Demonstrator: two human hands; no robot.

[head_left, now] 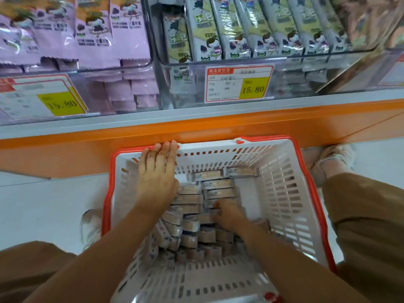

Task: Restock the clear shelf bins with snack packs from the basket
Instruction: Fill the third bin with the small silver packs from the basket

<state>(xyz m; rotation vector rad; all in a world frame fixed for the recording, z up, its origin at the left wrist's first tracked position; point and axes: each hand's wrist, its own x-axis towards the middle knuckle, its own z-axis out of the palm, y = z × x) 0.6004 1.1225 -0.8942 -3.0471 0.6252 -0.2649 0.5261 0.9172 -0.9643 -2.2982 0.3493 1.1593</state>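
A white basket with a red rim [282, 182] stands on the floor between my knees, against the orange shelf base. Several small snack packs [218, 186] lie stacked in its bottom. My left hand [157, 173] reaches over the basket's far left corner, fingers straight and together, fingertips touching the rim, holding nothing. My right hand [227, 215] is down inside the basket, fingers curled on the snack packs. Above, a clear shelf bin [290, 77] holds upright green-and-white packs [240, 33]. A second clear bin [96, 88] at left holds pink packs [91, 33].
An orange shelf ledge [218, 125] runs across in front of the bins. Price tags reading 15.80 [238, 84] hang on the bin fronts. My brown-trousered knees [369, 215] flank the basket, with a shoe [334, 160] at right and white floor [43, 204] around.
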